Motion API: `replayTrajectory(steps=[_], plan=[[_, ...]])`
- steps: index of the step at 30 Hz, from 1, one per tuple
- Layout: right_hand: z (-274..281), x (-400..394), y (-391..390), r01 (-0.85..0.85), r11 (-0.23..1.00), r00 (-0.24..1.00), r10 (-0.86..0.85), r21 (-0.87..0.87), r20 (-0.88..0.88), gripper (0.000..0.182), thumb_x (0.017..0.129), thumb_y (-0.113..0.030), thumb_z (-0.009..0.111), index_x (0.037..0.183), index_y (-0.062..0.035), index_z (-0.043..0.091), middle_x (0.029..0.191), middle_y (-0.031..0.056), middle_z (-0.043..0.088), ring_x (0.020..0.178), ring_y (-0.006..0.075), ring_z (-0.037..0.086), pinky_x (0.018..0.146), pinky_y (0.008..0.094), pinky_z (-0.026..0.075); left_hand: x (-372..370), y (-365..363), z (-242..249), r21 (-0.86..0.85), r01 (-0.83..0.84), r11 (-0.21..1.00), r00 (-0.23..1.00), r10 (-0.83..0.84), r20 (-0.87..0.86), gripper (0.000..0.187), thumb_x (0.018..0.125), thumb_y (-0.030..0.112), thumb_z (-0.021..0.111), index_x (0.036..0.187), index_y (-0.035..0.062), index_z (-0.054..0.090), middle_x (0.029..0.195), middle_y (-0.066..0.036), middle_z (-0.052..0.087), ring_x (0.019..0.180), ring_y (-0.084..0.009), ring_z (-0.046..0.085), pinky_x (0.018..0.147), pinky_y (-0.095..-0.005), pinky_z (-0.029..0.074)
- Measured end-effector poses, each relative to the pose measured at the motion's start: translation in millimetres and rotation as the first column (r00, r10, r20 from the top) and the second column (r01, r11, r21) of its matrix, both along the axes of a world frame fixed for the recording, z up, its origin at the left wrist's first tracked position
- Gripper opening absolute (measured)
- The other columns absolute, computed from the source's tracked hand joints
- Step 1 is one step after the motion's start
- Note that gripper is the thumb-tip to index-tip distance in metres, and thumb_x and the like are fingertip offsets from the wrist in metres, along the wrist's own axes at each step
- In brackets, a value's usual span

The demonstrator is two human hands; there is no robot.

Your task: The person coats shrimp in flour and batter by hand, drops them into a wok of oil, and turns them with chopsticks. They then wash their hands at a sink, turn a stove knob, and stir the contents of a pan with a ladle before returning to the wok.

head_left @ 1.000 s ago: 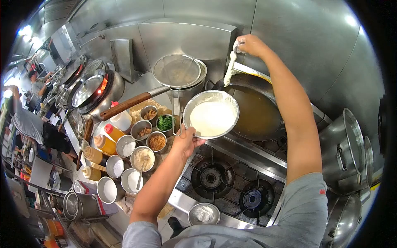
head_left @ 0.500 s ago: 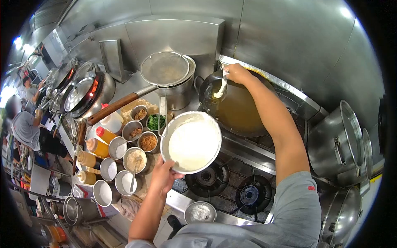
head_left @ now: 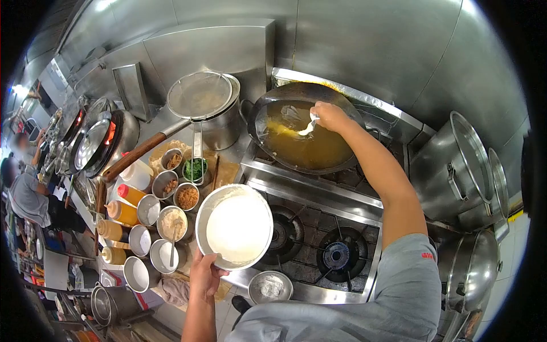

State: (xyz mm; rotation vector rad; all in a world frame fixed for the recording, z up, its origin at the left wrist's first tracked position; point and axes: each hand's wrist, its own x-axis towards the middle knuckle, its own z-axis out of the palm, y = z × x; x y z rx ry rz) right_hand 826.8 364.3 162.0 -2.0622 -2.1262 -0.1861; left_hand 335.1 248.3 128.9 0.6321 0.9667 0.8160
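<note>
My left hand (head_left: 206, 275) grips the near rim of a metal bowl (head_left: 201, 227), holding it above the front of the stove. Pale, creamy batter (head_left: 238, 228) fills much of it. Over at the large dark wok (head_left: 260, 121), my right hand (head_left: 330, 117) pinches a batter-coated strip (head_left: 307, 129) by its upper end. The strip's lower end touches the brownish-yellow oil (head_left: 310, 153), where yellowish froth trails to its left. The food under the batter is hidden.
Left of the batter bowl stand several small metal cups (head_left: 187, 197) and sauce bottles (head_left: 122, 213). A wire strainer (head_left: 200, 96) rests on a metal pot (head_left: 221, 129). A bowl of white powder (head_left: 270, 286) sits near the front burners (head_left: 337, 256). Tall pots (head_left: 439, 176) stand at right.
My right hand has lowered the coated strip from above the wok's left side into the oil, nearer its middle. Froth now spreads there. The view has shifted; my left hand still holds the bowl.
</note>
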Motion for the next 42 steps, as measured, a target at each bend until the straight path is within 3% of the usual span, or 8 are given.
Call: replayTrajectory(steps=[6,12,21,28,31,34,38,42], plan=[[-12,8,-23,0.072,0.993,0.988,-0.058,-0.097,0.146,0.017,0.070,-0.011,0.063,0.086,-0.0086,0.057,0.088,0.0099,0.055,0.090,0.0301,0.056,0.074,0.0420,0.046,-4,-8,-3,-0.015,-0.003,1.000,1.000,0.003,-0.017,0.045,0.078,0.000,0.040,0.123,-0.0021,0.036,0.094,-0.018,0.058,0.056,-0.0214,0.061,0.039,-0.0238,0.053],[-30,24,-39,0.019,0.998,0.960,0.001,-0.068,0.280,0.019,0.067,-0.012,0.066,0.084,-0.0086,0.057,0.087,0.0072,0.056,0.090,0.0264,0.055,0.074,0.0399,0.045,-7,-13,-11,-0.027,-0.009,1.000,1.000,0.009,-0.022,0.044,0.079,-0.001,0.039,0.122,-0.0024,0.037,0.094,-0.018,0.058,0.055,-0.0203,0.061,0.038,-0.0237,0.051],[-38,37,-72,-0.085,0.996,0.919,0.086,-0.021,0.384,0.017,0.067,-0.005,0.059,0.083,-0.0103,0.055,0.086,0.0057,0.053,0.088,0.0241,0.052,0.071,0.0369,0.042,-8,-18,-12,-0.040,-0.010,0.999,0.999,0.008,-0.036,0.044,0.078,-0.002,0.038,0.122,-0.0039,0.036,0.095,-0.018,0.058,0.057,-0.0205,0.061,0.038,-0.0237,0.052],[62,-11,-132,-0.035,0.995,0.977,0.015,0.089,0.214,0.022,0.065,-0.004,0.061,0.085,-0.0084,0.051,0.086,0.0082,0.051,0.087,0.0275,0.050,0.073,0.0382,0.041,-20,-26,-16,-0.046,-0.026,0.999,0.999,0.025,-0.033,0.043,0.078,-0.002,0.038,0.121,-0.0040,0.037,0.094,-0.018,0.058,0.057,-0.0211,0.061,0.038,-0.0240,0.051],[72,-51,-169,-0.035,0.985,0.998,0.025,0.171,0.062,0.021,0.066,-0.004,0.062,0.083,-0.0075,0.050,0.087,0.0088,0.051,0.086,0.0285,0.050,0.073,0.0389,0.041,-24,-31,-20,-0.058,-0.035,0.998,0.999,0.033,-0.042,0.043,0.078,-0.002,0.038,0.120,-0.0038,0.037,0.093,-0.018,0.058,0.056,-0.0210,0.061,0.038,-0.0242,0.050],[58,-96,-202,0.020,0.990,0.986,0.003,0.138,-0.166,0.021,0.068,-0.007,0.064,0.084,-0.0066,0.051,0.089,0.0096,0.052,0.087,0.0298,0.051,0.075,0.0382,0.042,-29,-33,-21,-0.058,-0.043,0.997,0.998,0.041,-0.048,0.042,0.078,-0.002,0.038,0.120,-0.0034,0.038,0.093,-0.017,0.058,0.056,-0.0207,0.060,0.038,-0.0244,0.050],[8,-154,-232,0.062,0.998,0.850,-0.066,-0.026,-0.523,0.023,0.072,-0.010,0.065,0.090,-0.0042,0.053,0.091,0.0099,0.053,0.088,0.0292,0.054,0.076,0.0344,0.043,-38,-36,-27,-0.045,-0.064,0.997,0.995,0.060,-0.075,0.041,0.079,-0.002,0.039,0.120,-0.0027,0.039,0.093,-0.016,0.058,0.059,-0.0200,0.061,0.038,-0.0238,0.050],[-58,-198,-233,0.019,0.995,0.759,-0.075,-0.093,-0.647,0.020,0.074,-0.012,0.065,0.090,-0.0042,0.057,0.092,0.0118,0.056,0.090,0.0283,0.056,0.076,0.0341,0.044,-57,-37,-31,-0.019,-0.041,0.999,0.996,0.039,-0.077,0.043,0.080,0.001,0.040,0.123,-0.0010,0.036,0.097,-0.015,0.058,0.062,-0.0193,0.062,0.038,-0.0238,0.050]])
